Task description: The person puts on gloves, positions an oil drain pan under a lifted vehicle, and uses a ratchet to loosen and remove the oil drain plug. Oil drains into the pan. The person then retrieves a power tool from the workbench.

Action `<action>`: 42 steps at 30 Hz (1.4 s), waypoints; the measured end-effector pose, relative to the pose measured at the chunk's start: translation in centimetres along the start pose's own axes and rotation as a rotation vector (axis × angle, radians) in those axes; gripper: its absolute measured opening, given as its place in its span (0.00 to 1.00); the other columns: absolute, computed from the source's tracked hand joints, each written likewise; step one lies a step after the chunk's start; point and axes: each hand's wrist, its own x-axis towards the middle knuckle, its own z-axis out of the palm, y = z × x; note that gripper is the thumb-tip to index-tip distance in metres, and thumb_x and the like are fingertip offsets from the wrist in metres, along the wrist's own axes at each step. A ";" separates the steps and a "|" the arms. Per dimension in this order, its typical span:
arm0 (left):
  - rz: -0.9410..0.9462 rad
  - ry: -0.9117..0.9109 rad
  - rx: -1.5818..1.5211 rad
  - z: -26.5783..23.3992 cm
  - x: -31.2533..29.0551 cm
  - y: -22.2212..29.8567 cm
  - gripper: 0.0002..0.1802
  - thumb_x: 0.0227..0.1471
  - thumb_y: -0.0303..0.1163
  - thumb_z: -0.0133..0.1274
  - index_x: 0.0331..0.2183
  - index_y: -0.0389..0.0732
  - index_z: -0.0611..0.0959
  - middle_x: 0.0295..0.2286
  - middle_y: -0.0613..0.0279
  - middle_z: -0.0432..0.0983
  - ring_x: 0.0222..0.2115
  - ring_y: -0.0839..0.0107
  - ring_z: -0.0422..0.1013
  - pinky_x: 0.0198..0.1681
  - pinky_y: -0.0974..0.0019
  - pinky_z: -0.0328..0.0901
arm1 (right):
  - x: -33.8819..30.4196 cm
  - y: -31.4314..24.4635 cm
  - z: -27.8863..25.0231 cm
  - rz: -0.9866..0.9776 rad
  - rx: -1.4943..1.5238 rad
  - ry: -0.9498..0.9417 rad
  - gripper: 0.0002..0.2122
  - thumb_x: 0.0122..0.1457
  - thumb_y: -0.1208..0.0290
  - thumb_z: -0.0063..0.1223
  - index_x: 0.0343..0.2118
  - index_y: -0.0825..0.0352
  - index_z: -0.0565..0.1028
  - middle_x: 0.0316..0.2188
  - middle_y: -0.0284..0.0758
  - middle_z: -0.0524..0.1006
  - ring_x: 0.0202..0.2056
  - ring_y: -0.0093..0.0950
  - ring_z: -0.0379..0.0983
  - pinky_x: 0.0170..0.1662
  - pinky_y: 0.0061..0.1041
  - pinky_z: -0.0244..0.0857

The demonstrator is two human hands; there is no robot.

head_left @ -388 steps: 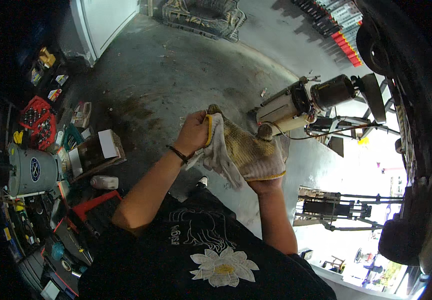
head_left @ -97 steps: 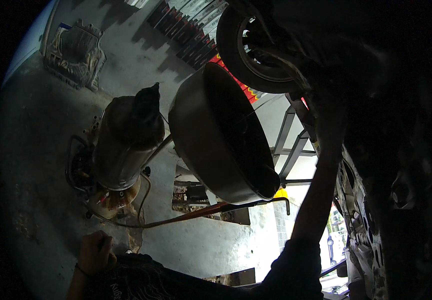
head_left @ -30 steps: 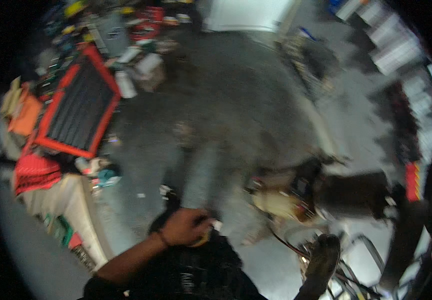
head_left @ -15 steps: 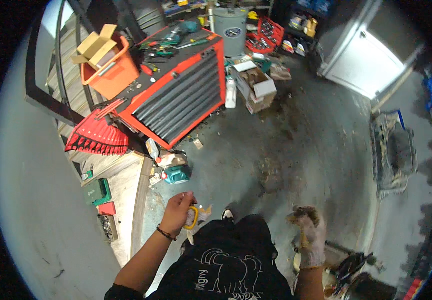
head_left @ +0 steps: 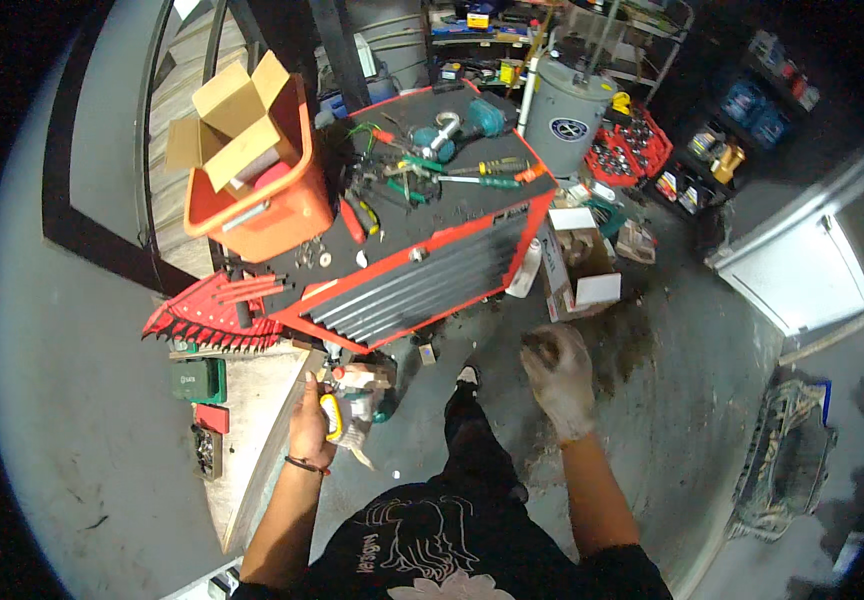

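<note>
My bare left hand (head_left: 307, 428), with a dark bracelet at the wrist, is closed round a whitish work glove (head_left: 354, 432). The glove's yellow cuff shows beside my fingers and its limp fingers hang down. A soiled whitish glove covers my right hand (head_left: 562, 385), raised over the floor in front of the cardboard box (head_left: 592, 290). Its fingers curl inward around a dark, dirty patch; whether that is an object or only grime on the glove I cannot tell. A red and black tool cabinet (head_left: 422, 290) stands ahead, with pliers, screwdrivers and a teal power tool (head_left: 477, 120) on top.
An orange bin (head_left: 262, 235) holding an open carton sits on the cabinet's left. Bottles (head_left: 362, 378) stand near my left hand. A green case (head_left: 197, 380) lies on the wooden ledge. A grey drum (head_left: 562, 110) and red socket tray (head_left: 632, 150) are behind; a car part (head_left: 782, 460) leans right.
I have moved closer to the tool cabinet, which looks larger now. My right hand has come up and forward from low on the right. The glove is still in my left hand.
</note>
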 end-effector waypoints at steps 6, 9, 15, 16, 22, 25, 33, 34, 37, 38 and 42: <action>0.388 0.059 0.112 7.0 5.0 10.9 0.23 0.69 0.53 0.47 0.34 0.43 0.81 0.26 0.72 0.72 0.25 0.81 0.64 0.28 0.73 0.59 | 20.9 0.5 6.9 -0.315 -0.238 0.014 0.12 0.56 0.64 0.64 0.40 0.63 0.78 0.37 0.40 0.78 0.42 0.45 0.76 0.44 0.44 0.72; 0.453 0.058 0.106 10.6 6.2 16.1 0.19 0.69 0.49 0.50 0.35 0.43 0.80 0.29 0.72 0.74 0.28 0.82 0.65 0.32 0.75 0.59 | 27.9 -0.3 10.2 -0.351 -0.326 -0.125 0.10 0.55 0.65 0.64 0.37 0.63 0.80 0.41 0.42 0.79 0.42 0.45 0.77 0.46 0.44 0.72; 0.984 0.087 0.424 20.6 9.0 23.5 0.08 0.59 0.27 0.62 0.34 0.41 0.77 0.26 0.74 0.70 0.24 0.83 0.61 0.29 0.74 0.60 | 32.3 -1.1 12.4 -0.295 -0.478 -0.299 0.11 0.57 0.65 0.63 0.41 0.61 0.81 0.40 0.41 0.78 0.45 0.44 0.76 0.48 0.43 0.72; 1.080 0.082 0.430 22.5 10.4 24.6 0.10 0.56 0.25 0.64 0.33 0.40 0.77 0.25 0.73 0.70 0.24 0.82 0.61 0.28 0.73 0.61 | 32.3 -1.1 12.3 -0.288 -0.485 -0.306 0.11 0.57 0.65 0.63 0.42 0.61 0.81 0.40 0.42 0.78 0.45 0.44 0.76 0.48 0.43 0.72; 1.433 0.040 0.928 28.9 19.8 28.5 0.13 0.49 0.34 0.69 0.31 0.39 0.81 0.25 0.56 0.77 0.24 0.63 0.74 0.28 0.62 0.69 | 30.7 -1.1 8.7 -0.261 -0.392 -0.288 0.17 0.58 0.67 0.62 0.50 0.63 0.78 0.46 0.43 0.79 0.50 0.45 0.75 0.53 0.41 0.71; 1.460 0.032 0.916 30.1 23.2 27.9 0.14 0.50 0.37 0.69 0.29 0.41 0.82 0.24 0.56 0.78 0.25 0.57 0.77 0.28 0.59 0.70 | 27.9 -0.7 5.4 -0.177 -0.332 -0.186 0.18 0.56 0.69 0.63 0.49 0.66 0.79 0.44 0.44 0.79 0.48 0.45 0.77 0.52 0.39 0.71; 1.156 0.017 1.258 32.7 30.1 26.1 0.12 0.50 0.40 0.64 0.32 0.44 0.82 0.29 0.53 0.82 0.32 0.50 0.80 0.35 0.50 0.73 | 21.8 1.2 1.7 0.126 -0.083 -0.140 0.15 0.59 0.69 0.58 0.48 0.68 0.80 0.41 0.45 0.83 0.42 0.41 0.81 0.47 0.33 0.73; 1.070 -0.031 1.410 32.5 30.1 25.5 0.11 0.50 0.39 0.63 0.33 0.45 0.82 0.29 0.52 0.83 0.31 0.50 0.80 0.35 0.49 0.74 | 22.4 1.0 2.1 0.076 -0.073 -0.160 0.14 0.60 0.69 0.57 0.48 0.68 0.80 0.41 0.46 0.83 0.42 0.41 0.81 0.47 0.32 0.73; 1.209 -0.202 1.392 32.1 29.2 24.5 0.15 0.42 0.34 0.64 0.37 0.44 0.85 0.34 0.47 0.81 0.39 0.47 0.77 0.44 0.49 0.71 | 25.3 0.1 3.6 0.078 0.013 -0.223 0.13 0.63 0.69 0.54 0.47 0.70 0.80 0.39 0.48 0.83 0.40 0.42 0.81 0.45 0.32 0.73; 1.309 -0.266 1.331 32.1 28.8 24.1 0.17 0.41 0.33 0.65 0.38 0.43 0.85 0.35 0.47 0.81 0.41 0.47 0.76 0.47 0.50 0.70 | 26.1 -0.3 4.1 0.104 0.052 -0.259 0.13 0.64 0.69 0.53 0.47 0.70 0.80 0.38 0.49 0.83 0.39 0.42 0.81 0.45 0.33 0.73; 1.217 -0.544 1.418 33.3 27.8 23.4 0.28 0.34 0.41 0.73 0.38 0.41 0.83 0.36 0.51 0.80 0.44 0.49 0.73 0.48 0.51 0.67 | 29.0 -1.4 5.8 -0.104 0.026 -0.293 0.13 0.67 0.67 0.51 0.46 0.72 0.79 0.39 0.49 0.82 0.39 0.47 0.80 0.42 0.35 0.73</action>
